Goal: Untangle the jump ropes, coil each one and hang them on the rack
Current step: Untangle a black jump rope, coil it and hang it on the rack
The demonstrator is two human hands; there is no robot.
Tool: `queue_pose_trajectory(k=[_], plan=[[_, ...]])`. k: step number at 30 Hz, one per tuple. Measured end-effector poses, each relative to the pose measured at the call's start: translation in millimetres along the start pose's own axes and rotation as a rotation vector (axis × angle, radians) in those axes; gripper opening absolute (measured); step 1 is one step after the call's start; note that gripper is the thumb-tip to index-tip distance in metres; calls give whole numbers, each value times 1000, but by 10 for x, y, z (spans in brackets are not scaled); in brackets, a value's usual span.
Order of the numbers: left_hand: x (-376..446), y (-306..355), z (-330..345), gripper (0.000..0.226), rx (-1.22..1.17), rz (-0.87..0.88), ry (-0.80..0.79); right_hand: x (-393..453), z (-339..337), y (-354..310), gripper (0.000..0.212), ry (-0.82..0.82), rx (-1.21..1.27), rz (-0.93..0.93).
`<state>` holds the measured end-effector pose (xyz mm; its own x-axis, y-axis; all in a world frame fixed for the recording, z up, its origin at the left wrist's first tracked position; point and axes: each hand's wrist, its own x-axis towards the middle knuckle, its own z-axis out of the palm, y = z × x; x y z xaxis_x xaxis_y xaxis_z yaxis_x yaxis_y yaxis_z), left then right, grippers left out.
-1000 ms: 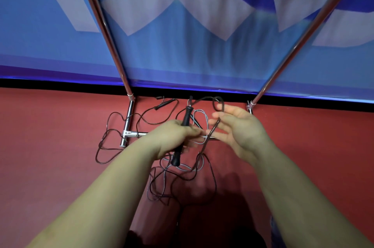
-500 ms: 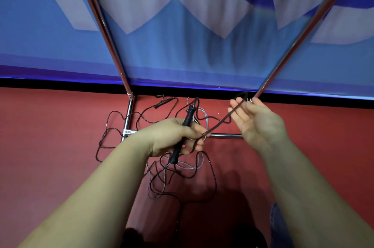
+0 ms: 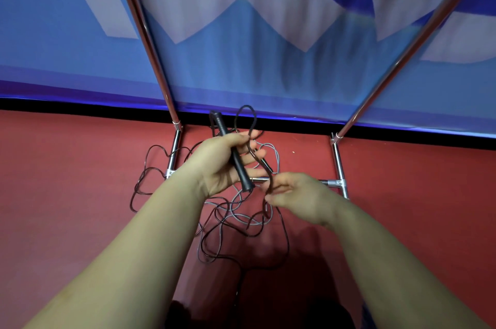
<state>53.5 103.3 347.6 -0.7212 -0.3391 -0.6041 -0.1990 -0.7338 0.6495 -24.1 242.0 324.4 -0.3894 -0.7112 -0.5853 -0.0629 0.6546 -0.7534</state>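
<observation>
My left hand (image 3: 222, 162) grips a black jump rope handle (image 3: 236, 156), held nearly upright, with a loop of dark rope (image 3: 245, 119) arching above its fingers. My right hand (image 3: 292, 194) pinches the same dark rope just below and right of the handle. A tangle of dark rope (image 3: 214, 242) and a grey rope (image 3: 241, 218) lies on the red floor under both hands. The chrome rack (image 3: 338, 165) stands behind, its two poles slanting up and its low crossbar partly hidden by my hands.
The red floor (image 3: 67, 194) stretches left and right of the rack's feet. A blue and white banner wall (image 3: 241, 60) rises straight behind the rack, with a black strip at its base. A dark rope loop (image 3: 145, 167) trails left past the rack's left foot.
My left hand has lifted the handle higher and tilted it up. My right hand came down and left from the rack's right pole, to just below the handle, and a rope loop now stands above my left fingers.
</observation>
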Motion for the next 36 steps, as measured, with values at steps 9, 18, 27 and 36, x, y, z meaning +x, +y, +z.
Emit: queue_pose_trajectory(k=[9, 18, 27, 36], plan=[[51, -113, -29, 34, 468, 58, 52, -37, -175, -179, 12, 187, 816, 47], [-43, -171, 42, 32, 661, -145, -258, -22, -383, -162, 14, 407, 1299, 88], [6, -116, 4, 16, 432, 30, -17, -62, -246, -145, 22, 98, 573, 159], [40, -13, -10, 16, -70, 34, 30, -74, -34, -75, 11, -83, 26, 57]])
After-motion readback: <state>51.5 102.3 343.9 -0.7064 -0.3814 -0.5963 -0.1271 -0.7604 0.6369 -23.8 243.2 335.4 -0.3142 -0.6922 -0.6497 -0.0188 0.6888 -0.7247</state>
